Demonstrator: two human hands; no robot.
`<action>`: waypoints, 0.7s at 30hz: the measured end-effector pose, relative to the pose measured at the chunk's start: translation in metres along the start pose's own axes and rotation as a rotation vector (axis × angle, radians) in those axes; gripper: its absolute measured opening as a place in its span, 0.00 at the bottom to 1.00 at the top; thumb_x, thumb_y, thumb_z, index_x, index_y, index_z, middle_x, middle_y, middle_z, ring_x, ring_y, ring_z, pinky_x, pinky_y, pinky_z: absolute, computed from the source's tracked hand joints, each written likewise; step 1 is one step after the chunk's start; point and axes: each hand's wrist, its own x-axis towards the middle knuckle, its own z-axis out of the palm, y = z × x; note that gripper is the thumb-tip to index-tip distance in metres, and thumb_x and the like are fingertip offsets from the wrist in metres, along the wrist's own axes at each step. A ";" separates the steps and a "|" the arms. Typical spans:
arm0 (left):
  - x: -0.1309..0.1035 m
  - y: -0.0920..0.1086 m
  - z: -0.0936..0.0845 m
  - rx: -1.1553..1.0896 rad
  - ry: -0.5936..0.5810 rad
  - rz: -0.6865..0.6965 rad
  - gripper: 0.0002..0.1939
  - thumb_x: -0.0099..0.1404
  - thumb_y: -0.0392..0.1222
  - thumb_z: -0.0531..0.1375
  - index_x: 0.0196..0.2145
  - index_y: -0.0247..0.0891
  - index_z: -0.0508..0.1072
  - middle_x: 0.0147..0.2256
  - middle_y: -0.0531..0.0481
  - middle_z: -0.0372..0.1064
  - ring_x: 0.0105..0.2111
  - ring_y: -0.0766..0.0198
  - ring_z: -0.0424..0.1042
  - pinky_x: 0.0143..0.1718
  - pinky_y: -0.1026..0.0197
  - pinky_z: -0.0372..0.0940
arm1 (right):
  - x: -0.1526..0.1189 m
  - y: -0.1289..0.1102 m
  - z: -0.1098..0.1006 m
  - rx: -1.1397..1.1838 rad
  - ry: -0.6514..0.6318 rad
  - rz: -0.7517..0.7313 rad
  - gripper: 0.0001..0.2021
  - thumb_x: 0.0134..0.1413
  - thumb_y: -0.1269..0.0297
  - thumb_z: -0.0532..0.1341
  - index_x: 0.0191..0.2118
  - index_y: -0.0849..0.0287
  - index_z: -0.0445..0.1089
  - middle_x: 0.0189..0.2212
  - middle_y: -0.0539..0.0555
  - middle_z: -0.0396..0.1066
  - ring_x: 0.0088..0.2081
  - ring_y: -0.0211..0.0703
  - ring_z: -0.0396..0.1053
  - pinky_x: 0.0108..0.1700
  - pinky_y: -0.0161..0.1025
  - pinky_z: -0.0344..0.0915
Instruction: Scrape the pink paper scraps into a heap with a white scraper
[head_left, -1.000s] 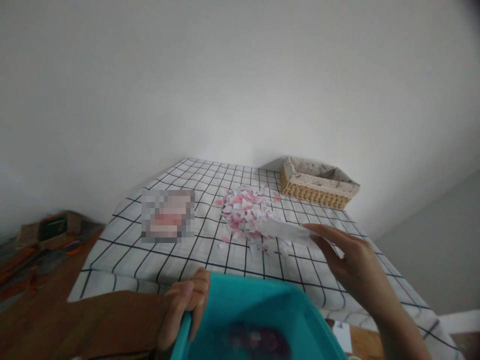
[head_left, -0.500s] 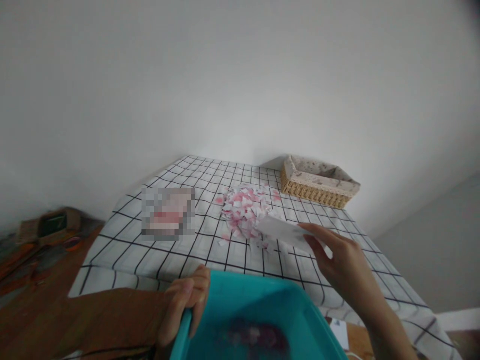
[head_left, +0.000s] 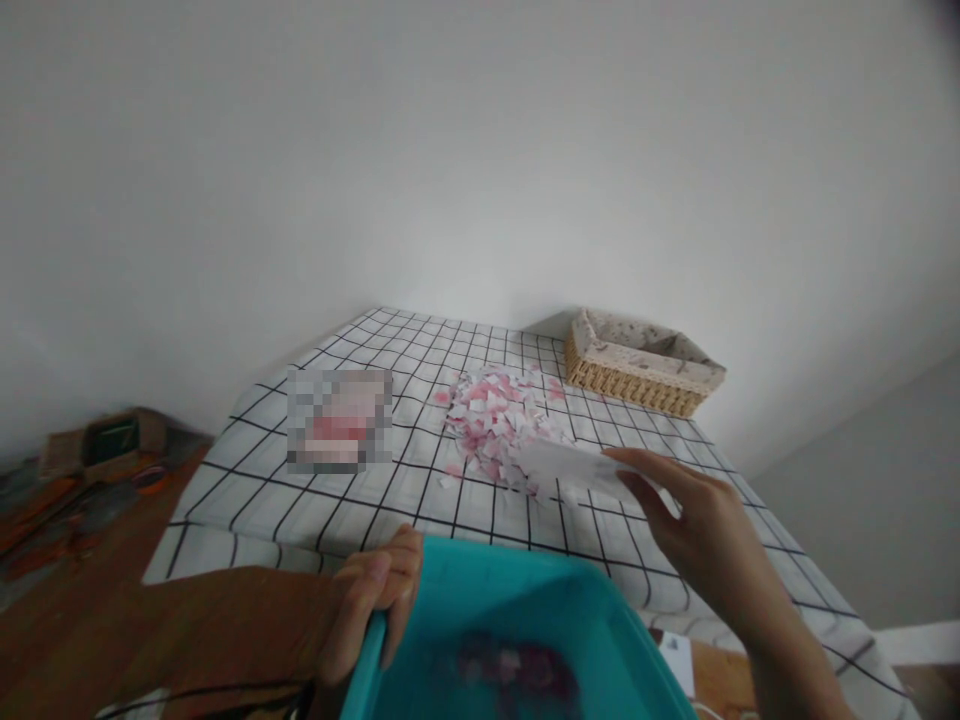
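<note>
A pale wall (head_left: 480,180) fills the upper half of the frame, and below it a white cloth (head_left: 360,510) with a black grid covers the table across the middle. Brown floor (head_left: 165,640) shows at the lower left. A teal bin (head_left: 510,570) takes up the bottom centre, open side up, just by the near edge of the cloth; whether the two touch is unclear. Right of centre, close to the wall, sits a woven basket (head_left: 630,385) with a patterned lining. Mid-frame, on the cloth, lies a loose heap of pink and white paper scraps (head_left: 487,420). At the right, the right hand (head_left: 694,510) pinches a thin white sheet (head_left: 566,465) between thumb and fingers, its far end at the lower right of the heap; blur hides whether it touches the scraps. At the lower left of centre, the left hand (head_left: 375,595) is closed over the bin's left rim, fingers hooked inside. Left of the heap, a pixelated patch (head_left: 341,420) hides an object. Inside the bin is something dark reddish (head_left: 517,665), too blurred to identify.
</note>
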 end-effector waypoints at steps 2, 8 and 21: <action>0.000 -0.001 0.000 0.006 -0.049 -0.012 0.33 0.71 0.42 0.36 0.09 0.36 0.53 0.11 0.53 0.55 0.17 0.67 0.58 0.30 0.58 0.56 | -0.003 0.002 -0.004 0.022 0.002 -0.007 0.11 0.57 0.68 0.53 0.40 0.59 0.72 0.36 0.56 0.77 0.36 0.45 0.75 0.36 0.38 0.72; 0.000 -0.002 -0.001 -0.016 -0.025 0.064 0.33 0.71 0.43 0.37 0.08 0.36 0.53 0.09 0.53 0.53 0.15 0.67 0.56 0.28 0.57 0.56 | -0.014 0.014 -0.010 0.036 -0.046 0.044 0.11 0.56 0.66 0.53 0.38 0.57 0.73 0.34 0.54 0.78 0.32 0.45 0.76 0.29 0.36 0.72; -0.002 -0.004 0.003 -0.039 0.018 0.020 0.33 0.71 0.42 0.36 0.08 0.35 0.52 0.10 0.54 0.51 0.16 0.67 0.55 0.28 0.57 0.53 | -0.013 0.009 -0.004 0.035 0.006 0.090 0.11 0.57 0.66 0.54 0.39 0.58 0.72 0.34 0.54 0.77 0.32 0.46 0.76 0.28 0.37 0.71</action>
